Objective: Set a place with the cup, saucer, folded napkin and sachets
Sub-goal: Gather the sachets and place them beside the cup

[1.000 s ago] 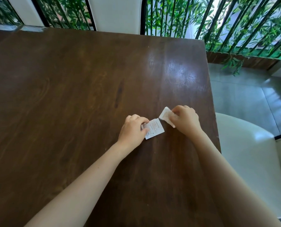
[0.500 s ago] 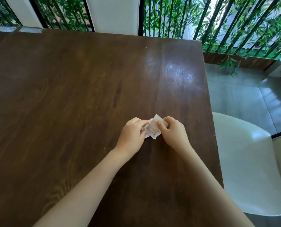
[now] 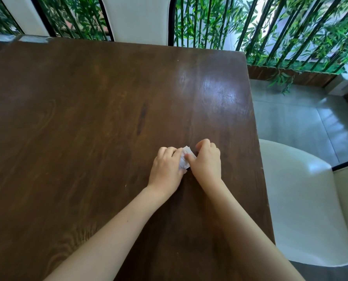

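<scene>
Small white printed sachets (image 3: 184, 159) lie stacked on the dark wooden table (image 3: 87, 118), right of its middle. My left hand (image 3: 166, 169) presses on them from the left, its fingers curled over their edge. From the right, my right hand (image 3: 206, 162) pinches them, the thumb resting on top. Only a narrow strip of paper shows between the two hands. No cup, saucer or napkin is in view.
The table's right edge runs close beside my right hand. A white chair (image 3: 303, 199) stands just past that edge. Another white chair back (image 3: 136, 19) rises behind the far edge, in front of bamboo plants and black bars.
One second ago each hand held a separate sachet, a little apart. The right hand has moved left and brought its sachet onto the other; both hands now close over the stack.
</scene>
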Motion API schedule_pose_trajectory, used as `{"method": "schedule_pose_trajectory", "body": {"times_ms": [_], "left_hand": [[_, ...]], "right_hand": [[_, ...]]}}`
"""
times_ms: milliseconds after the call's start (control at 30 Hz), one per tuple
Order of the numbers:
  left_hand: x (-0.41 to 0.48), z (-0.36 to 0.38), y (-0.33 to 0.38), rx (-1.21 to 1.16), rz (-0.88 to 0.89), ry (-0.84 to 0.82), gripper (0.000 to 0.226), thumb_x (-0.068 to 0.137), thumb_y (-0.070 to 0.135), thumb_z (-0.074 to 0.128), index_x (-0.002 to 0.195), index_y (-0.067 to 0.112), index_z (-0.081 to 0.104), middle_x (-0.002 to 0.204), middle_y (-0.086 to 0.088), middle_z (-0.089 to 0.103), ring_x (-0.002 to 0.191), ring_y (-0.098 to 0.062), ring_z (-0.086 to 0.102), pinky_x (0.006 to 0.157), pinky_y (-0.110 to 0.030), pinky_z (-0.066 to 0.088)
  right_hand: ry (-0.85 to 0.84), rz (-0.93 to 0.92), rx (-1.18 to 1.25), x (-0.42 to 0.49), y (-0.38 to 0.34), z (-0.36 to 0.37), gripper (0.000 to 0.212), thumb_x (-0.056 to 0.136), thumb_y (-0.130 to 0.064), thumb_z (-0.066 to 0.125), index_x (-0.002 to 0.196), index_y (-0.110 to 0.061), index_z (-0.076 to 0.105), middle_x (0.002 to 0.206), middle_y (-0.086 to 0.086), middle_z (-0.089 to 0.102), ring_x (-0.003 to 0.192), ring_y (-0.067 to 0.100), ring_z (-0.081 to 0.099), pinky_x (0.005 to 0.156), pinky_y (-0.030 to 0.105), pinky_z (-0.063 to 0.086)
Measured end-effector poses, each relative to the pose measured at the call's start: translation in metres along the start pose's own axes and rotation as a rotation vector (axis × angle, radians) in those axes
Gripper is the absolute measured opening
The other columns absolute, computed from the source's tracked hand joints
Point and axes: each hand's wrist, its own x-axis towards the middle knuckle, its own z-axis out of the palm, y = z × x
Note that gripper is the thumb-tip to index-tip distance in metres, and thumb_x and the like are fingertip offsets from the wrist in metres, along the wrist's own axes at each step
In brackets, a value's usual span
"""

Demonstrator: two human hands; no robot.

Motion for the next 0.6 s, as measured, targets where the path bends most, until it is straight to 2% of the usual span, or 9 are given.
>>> {"method": "schedule_pose_trajectory", "body": {"times_ms": [133, 233, 267, 367, 433, 500, 600], "left_hand": [[0.003, -0.001, -0.004, -0.045, -0.016, -0.016, 0.055, 0.085, 0.016, 0.064, 0.136, 0.013, 0.044, 0.129, -0.001, 0.053, 0.123, -0.019, 0.038, 0.098, -0.032, 0.039], [0.002, -0.004, -0.008, -0.087, 0.006, -0.035, 0.055, 0.084, 0.012, 0.064, 0.136, 0.014, 0.044, 0.129, -0.001, 0.053, 0.125, -0.017, 0.037, 0.100, -0.031, 0.038], [0.001, -0.006, -0.010, -0.100, 0.017, -0.043, 0.055, 0.084, 0.011, 0.064, 0.136, 0.014, 0.044, 0.129, 0.000, 0.053, 0.125, -0.016, 0.037, 0.101, -0.030, 0.037], [0.000, -0.009, -0.016, -0.141, 0.035, -0.066, 0.054, 0.085, 0.008, 0.062, 0.136, 0.014, 0.045, 0.131, 0.001, 0.053, 0.127, -0.015, 0.036, 0.104, -0.029, 0.034], [-0.002, -0.011, -0.019, -0.157, 0.032, -0.078, 0.054, 0.085, 0.006, 0.061, 0.136, 0.014, 0.045, 0.133, 0.001, 0.052, 0.128, -0.015, 0.035, 0.105, -0.028, 0.031], [-0.004, -0.013, -0.021, -0.158, 0.013, -0.089, 0.055, 0.086, 0.005, 0.060, 0.137, 0.014, 0.043, 0.136, 0.000, 0.049, 0.131, -0.014, 0.033, 0.108, -0.028, 0.030], [-0.010, -0.019, -0.022, -0.193, -0.035, -0.162, 0.063, 0.085, 0.010, 0.061, 0.141, 0.015, 0.033, 0.142, 0.000, 0.042, 0.135, -0.015, 0.026, 0.111, -0.031, 0.027]], "right_hand": [[-0.165, 0.073, 0.025, 0.013, -0.007, -0.002, 0.030, 0.089, -0.024, 0.054, 0.112, -0.004, 0.052, 0.111, 0.011, 0.061, 0.106, 0.030, 0.055, 0.079, 0.033, 0.044], [-0.252, 0.120, 0.022, 0.020, -0.009, -0.005, 0.021, 0.091, -0.022, 0.051, 0.098, -0.004, 0.059, 0.087, 0.007, 0.060, 0.090, 0.027, 0.057, 0.062, 0.027, 0.040], [-0.269, 0.120, 0.013, 0.021, -0.010, -0.005, 0.020, 0.091, -0.022, 0.051, 0.099, -0.005, 0.060, 0.088, 0.007, 0.060, 0.089, 0.027, 0.057, 0.063, 0.028, 0.039], [-0.280, 0.103, 0.014, 0.021, -0.012, -0.006, 0.022, 0.089, -0.021, 0.053, 0.105, -0.008, 0.058, 0.107, 0.010, 0.062, 0.097, 0.026, 0.057, 0.070, 0.029, 0.039], [-0.314, 0.106, 0.031, 0.019, -0.013, -0.007, 0.021, 0.088, -0.020, 0.053, 0.105, -0.009, 0.057, 0.110, 0.009, 0.061, 0.090, 0.022, 0.054, 0.069, 0.029, 0.038], [-0.343, 0.093, 0.058, 0.016, -0.014, -0.008, 0.017, 0.086, -0.017, 0.054, 0.102, -0.010, 0.056, 0.108, 0.008, 0.061, 0.084, 0.020, 0.052, 0.067, 0.028, 0.038], [-0.352, 0.093, 0.220, 0.009, -0.020, -0.016, 0.006, 0.083, -0.014, 0.059, 0.085, -0.015, 0.053, 0.094, 0.004, 0.060, 0.076, 0.017, 0.054, 0.061, 0.028, 0.043]]}}
